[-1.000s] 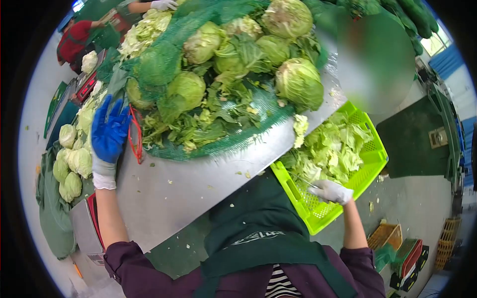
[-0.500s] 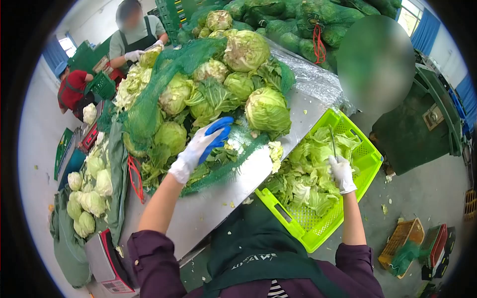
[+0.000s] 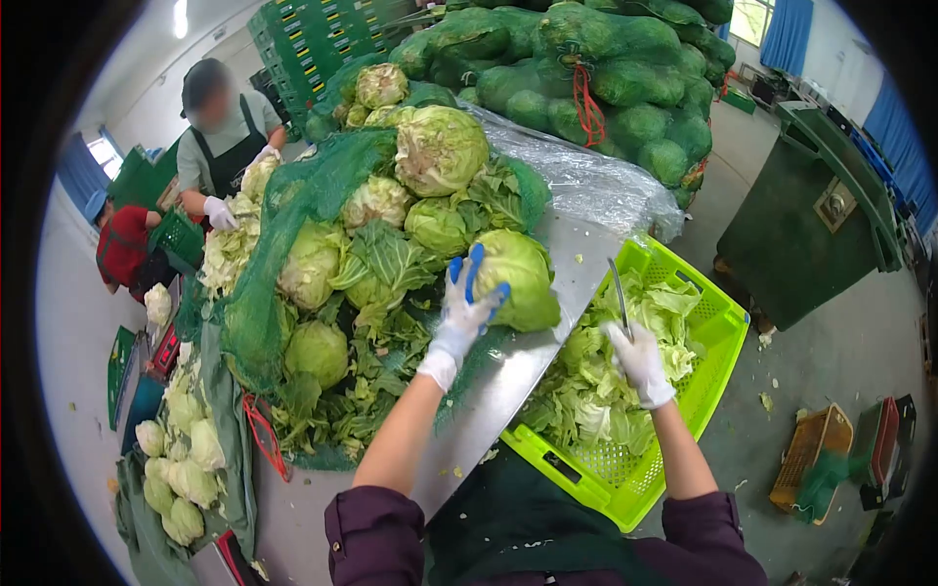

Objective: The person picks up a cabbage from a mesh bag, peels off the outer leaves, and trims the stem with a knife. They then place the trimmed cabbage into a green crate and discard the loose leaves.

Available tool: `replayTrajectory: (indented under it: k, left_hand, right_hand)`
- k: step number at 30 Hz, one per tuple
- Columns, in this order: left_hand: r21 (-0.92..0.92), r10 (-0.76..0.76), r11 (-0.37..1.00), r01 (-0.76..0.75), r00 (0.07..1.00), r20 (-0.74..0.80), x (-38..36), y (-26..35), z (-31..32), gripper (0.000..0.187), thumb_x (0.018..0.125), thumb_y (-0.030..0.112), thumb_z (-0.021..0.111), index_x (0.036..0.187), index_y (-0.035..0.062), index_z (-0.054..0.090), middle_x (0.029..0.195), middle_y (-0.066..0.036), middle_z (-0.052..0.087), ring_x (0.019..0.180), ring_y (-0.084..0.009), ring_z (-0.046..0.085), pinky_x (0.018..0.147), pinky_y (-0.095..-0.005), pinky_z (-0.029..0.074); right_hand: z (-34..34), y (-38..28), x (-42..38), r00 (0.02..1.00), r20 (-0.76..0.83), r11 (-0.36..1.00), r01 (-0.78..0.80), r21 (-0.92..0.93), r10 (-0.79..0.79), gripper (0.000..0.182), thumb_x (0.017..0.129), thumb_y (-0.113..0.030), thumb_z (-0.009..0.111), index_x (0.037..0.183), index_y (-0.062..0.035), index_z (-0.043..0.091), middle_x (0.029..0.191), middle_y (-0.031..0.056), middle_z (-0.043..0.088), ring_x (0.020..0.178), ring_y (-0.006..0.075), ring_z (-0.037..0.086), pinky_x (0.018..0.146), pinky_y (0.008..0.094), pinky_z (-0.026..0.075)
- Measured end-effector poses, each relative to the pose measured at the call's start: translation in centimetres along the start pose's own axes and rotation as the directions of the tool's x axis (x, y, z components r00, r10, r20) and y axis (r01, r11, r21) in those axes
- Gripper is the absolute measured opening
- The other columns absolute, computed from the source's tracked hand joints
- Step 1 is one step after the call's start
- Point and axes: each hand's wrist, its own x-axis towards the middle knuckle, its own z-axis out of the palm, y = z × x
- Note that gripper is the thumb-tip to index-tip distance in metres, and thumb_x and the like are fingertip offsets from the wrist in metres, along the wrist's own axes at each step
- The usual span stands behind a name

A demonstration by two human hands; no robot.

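At the far left, a heap of trimmed heads (image 3: 176, 469) lies low beside the table (image 3: 508, 376); I count about nine, though some overlap. On the table, the green net (image 3: 293, 210) holds roughly ten cabbages. The left hand (image 3: 467, 298), gloved, has its fingers (image 3: 476, 266) spread wide over one cabbage (image 3: 523, 278) at the net's near edge, cupping it rather than clamping. A firmer hold probably wants the palm further round the far side, so the head rolls toward the body without slipping. The right hand (image 3: 640, 359) is closed round one knife (image 3: 618, 293), blade up, over the one lime crate (image 3: 723, 337) of leaves; better keep that blade clear of the left arm.
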Motion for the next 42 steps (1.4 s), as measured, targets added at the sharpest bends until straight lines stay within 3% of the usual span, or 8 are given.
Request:
replayTrajectory:
  k: [3, 8, 14, 19, 21, 26, 28, 42]
  left_hand:
    - [0.166, 0.236, 0.953, -0.254, 0.964, 0.120, -2.5, 1.3, 0.3, 0.082, 0.070, 0.032, 0.077, 0.141, 0.0174, 0.039, 0.149, -0.017, 0.023, 0.138, -0.0333, 0.022, 0.111, -0.0437, 0.024]
    - [-0.684, -0.076, 0.704, 0.190, 0.978, 0.194, -2.4, 0.5, 1.1, 0.065, 0.088, 0.021, 0.062, 0.144, 0.0092, 0.032, 0.142, -0.006, 0.039, 0.131, -0.0177, 0.035, 0.109, -0.0300, 0.027]
    - [-0.702, -0.094, 0.656, 0.279, 0.952, 0.291, -4.7, 7.2, -1.4, 0.068, 0.078, 0.010, 0.070, 0.138, 0.0007, 0.040, 0.140, -0.011, 0.042, 0.125, -0.0208, 0.042, 0.108, -0.0330, 0.031]
    - [-0.134, 0.186, 0.977, -0.166, 0.969, 0.161, -7.4, 7.7, -4.3, 0.074, 0.068, 0.005, 0.072, 0.136, 0.0041, 0.044, 0.140, -0.012, 0.041, 0.127, -0.0229, 0.041, 0.108, -0.0346, 0.030]
    - [-0.550, -0.107, 0.804, 0.224, 0.966, 0.237, -8.7, 9.3, -4.7, 0.073, 0.071, 0.006, 0.072, 0.137, 0.0050, 0.042, 0.139, -0.012, 0.041, 0.131, -0.0234, 0.036, 0.109, -0.0349, 0.030]
    - [0.228, 0.158, 0.960, -0.164, 0.986, 0.044, -11.0, 4.9, -1.2, 0.076, 0.068, 0.037, 0.077, 0.132, 0.0080, 0.049, 0.130, -0.015, 0.049, 0.120, -0.0332, 0.044, 0.105, -0.0422, 0.032]
    - [0.434, 0.234, 0.876, -0.210, 0.972, -0.001, -11.6, 6.3, 0.9, 0.075, 0.068, 0.044, 0.075, 0.131, 0.0111, 0.051, 0.129, -0.016, 0.050, 0.121, -0.0352, 0.043, 0.104, -0.0448, 0.031]
    - [0.745, 0.258, 0.616, -0.256, 0.959, 0.116, -13.8, 11.9, 6.7, 0.071, 0.074, 0.059, 0.062, 0.134, 0.0221, 0.050, 0.132, -0.013, 0.049, 0.121, -0.0410, 0.042, 0.096, -0.0551, 0.033]
  right_hand:
    - [2.4, -4.1, 3.7, 0.994, 0.009, 0.984, 0.110, 0.139, -0.112, 0.038, 0.086, -0.038, 0.065, 0.101, -0.0036, 0.060, 0.057, -0.0016, 0.051, 0.045, 0.0072, 0.047, 0.040, 0.0225, 0.038]
    - [4.3, -2.1, 6.8, 0.976, 0.195, 0.972, 0.047, 0.230, -0.093, 0.036, 0.085, -0.041, 0.066, 0.094, -0.0072, 0.057, 0.055, -0.0022, 0.048, 0.040, 0.0070, 0.042, 0.038, 0.0229, 0.036]
    - [2.0, -2.2, 3.6, 0.893, 0.405, 0.746, -0.403, 0.531, 0.195, 0.045, 0.085, -0.055, 0.060, 0.085, -0.0106, 0.054, 0.053, -0.0031, 0.047, 0.035, 0.0077, 0.038, 0.034, 0.0228, 0.033]
    - [7.6, -3.4, -0.2, 0.796, 0.498, 0.336, -0.600, 0.726, 0.344, 0.048, 0.086, -0.059, 0.055, 0.083, -0.0112, 0.056, 0.051, -0.0029, 0.044, 0.034, 0.0092, 0.036, 0.031, 0.0250, 0.029]
    - [8.4, 2.4, 2.2, 0.667, 0.737, 0.610, -0.629, 0.482, 0.105, 0.042, 0.088, -0.051, 0.058, 0.087, -0.0085, 0.056, 0.056, 0.0005, 0.052, 0.037, 0.0115, 0.045, 0.033, 0.0267, 0.034]
    - [6.8, 0.3, -0.3, 0.988, 0.141, 0.997, -0.063, 0.054, 0.055, 0.029, 0.089, -0.028, 0.063, 0.096, -0.0020, 0.051, 0.069, 0.0052, 0.057, 0.048, 0.0130, 0.052, 0.040, 0.0262, 0.041]
    - [4.7, 0.9, -1.7, 0.863, -0.098, 0.867, 0.484, -0.117, -0.495, 0.029, 0.087, -0.022, 0.060, 0.105, -0.0013, 0.051, 0.077, 0.0125, 0.062, 0.059, 0.0278, 0.060, 0.057, 0.0364, 0.050]
    - [4.0, 2.6, -11.0, 0.955, -0.043, 0.809, 0.224, -0.544, -0.293, 0.017, 0.084, -0.014, 0.054, 0.089, -0.0003, 0.046, 0.061, 0.0210, 0.060, 0.057, 0.0377, 0.062, 0.055, 0.0481, 0.050]
